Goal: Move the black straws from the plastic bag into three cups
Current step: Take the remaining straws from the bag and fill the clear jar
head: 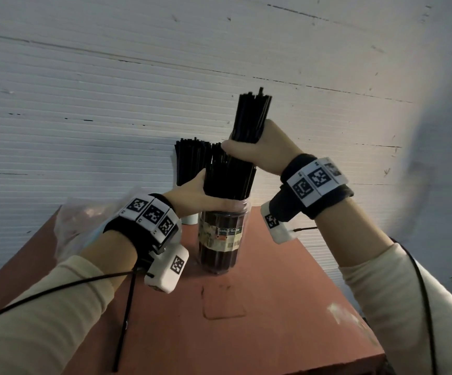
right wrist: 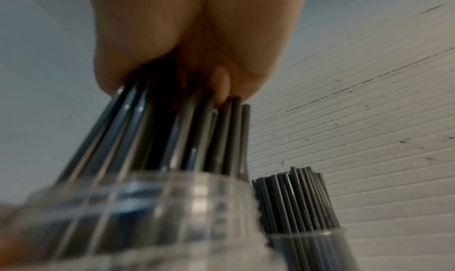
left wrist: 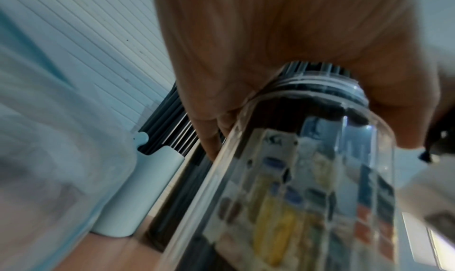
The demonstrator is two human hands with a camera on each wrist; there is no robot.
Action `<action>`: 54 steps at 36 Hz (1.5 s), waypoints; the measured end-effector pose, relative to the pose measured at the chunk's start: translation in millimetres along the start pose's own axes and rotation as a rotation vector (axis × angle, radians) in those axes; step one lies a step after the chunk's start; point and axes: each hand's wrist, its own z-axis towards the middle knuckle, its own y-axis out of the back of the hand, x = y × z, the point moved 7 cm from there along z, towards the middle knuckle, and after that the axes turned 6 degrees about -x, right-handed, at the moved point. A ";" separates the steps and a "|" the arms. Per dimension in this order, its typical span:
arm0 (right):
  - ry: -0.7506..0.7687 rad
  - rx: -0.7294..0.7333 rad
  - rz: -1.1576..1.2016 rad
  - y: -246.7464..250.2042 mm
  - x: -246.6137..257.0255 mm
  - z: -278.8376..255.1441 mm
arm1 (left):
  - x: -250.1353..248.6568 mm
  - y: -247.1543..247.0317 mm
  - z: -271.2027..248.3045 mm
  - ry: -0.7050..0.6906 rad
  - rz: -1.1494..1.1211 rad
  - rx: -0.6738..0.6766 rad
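A clear labelled jar (head: 220, 239) stands on the red-brown table (head: 273, 307), packed with black straws (head: 228, 180). My left hand (head: 205, 194) grips the jar round its neck, just under those straws; in the left wrist view the hand (left wrist: 283, 71) wraps the threaded mouth of the jar (left wrist: 307, 178). My right hand (head: 246, 151) holds a further bundle of black straws (head: 250, 117) upright above the jar. Seen from the right wrist, these straws (right wrist: 187, 131) reach down into the jar mouth (right wrist: 152, 203).
Behind the jar stand a white cup (left wrist: 138, 187) and a clear cup (right wrist: 317, 252), both holding straws (head: 191, 158). The crumpled plastic bag (head: 84, 226) lies at the table's back left. A white ribbed wall (head: 111, 90) rises right behind.
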 end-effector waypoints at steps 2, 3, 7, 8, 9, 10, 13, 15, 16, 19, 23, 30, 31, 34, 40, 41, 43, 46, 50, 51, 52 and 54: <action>-0.010 0.029 0.007 -10.9 -5.0 -5.1 | 1.8 -0.2 -2.1 0.003 0.005 0.026; -0.014 0.031 0.009 -14.8 -7.4 -7.4 | 2.8 0.0 -2.6 0.003 0.005 0.033; 0.015 -0.030 -0.032 -18.9 -7.4 -14.6 | 8.1 1.6 -5.6 0.026 -0.021 -0.008; 0.036 -0.051 -0.054 -17.9 -5.4 -15.3 | 11.1 3.2 -6.4 0.049 -0.027 -0.042; 0.058 -0.071 -0.082 -16.4 -4.0 -16.0 | 14.6 4.2 -7.0 0.065 -0.030 -0.071; 0.080 -0.091 -0.099 -14.6 -2.5 -16.8 | 16.6 4.7 -8.0 0.075 -0.032 -0.095; 0.087 -0.189 -0.005 -4.3 -1.6 -21.4 | 18.5 3.6 -10.8 0.075 -0.052 -0.123; 0.132 -0.272 0.062 5.7 4.0 -25.6 | 18.0 2.5 -12.7 0.068 -0.052 -0.128; 0.184 -0.311 0.054 10.3 9.4 -27.6 | 18.3 2.5 -13.3 0.068 -0.048 -0.133; 0.352 -0.378 -0.054 14.8 28.3 -30.7 | 17.3 2.0 -15.9 0.069 -0.037 -0.136; 0.390 -0.362 -0.183 6.7 35.6 -30.6 | 14.2 0.5 -19.9 0.078 -0.008 -0.124; 0.395 -0.340 -0.174 -17.1 18.8 -53.4 | 15.4 -1.2 -22.8 0.112 -0.026 -0.146; 0.399 -0.343 -0.164 -17.1 17.5 -56.4 | 15.8 -1.5 -22.7 0.115 -0.030 -0.148; 0.394 -0.352 -0.148 -14.0 17.9 -59.1 | 16.0 -1.9 -23.3 0.122 -0.030 -0.148; 0.357 -0.376 -0.170 -8.0 20.5 -54.1 | 15.6 -2.0 -22.9 0.125 -0.026 -0.144; 0.355 -0.366 -0.172 -9.0 20.0 -53.6 | 15.8 -1.5 -22.7 0.124 -0.024 -0.146; 0.384 -0.360 -0.215 -13.4 19.1 -55.8 | 15.6 -1.7 -22.7 0.121 -0.024 -0.149; 0.429 -0.399 -0.240 -15.6 17.5 -61.0 | 16.9 -1.4 -21.0 0.120 -0.023 -0.154; 0.437 -0.400 -0.236 -13.8 18.3 -61.0 | 17.9 -0.5 -20.1 0.117 -0.017 -0.153; 0.429 -0.379 -0.221 -15.4 17.9 -61.5 | 17.7 -0.6 -20.0 0.111 -0.016 -0.156; 0.426 -0.354 -0.212 -18.3 16.9 -62.7 | 17.1 -0.8 -20.1 0.101 -0.018 -0.157; 0.424 -0.328 -0.225 -25.6 12.5 -68.2 | 16.0 -1.2 -20.3 0.079 -0.038 -0.156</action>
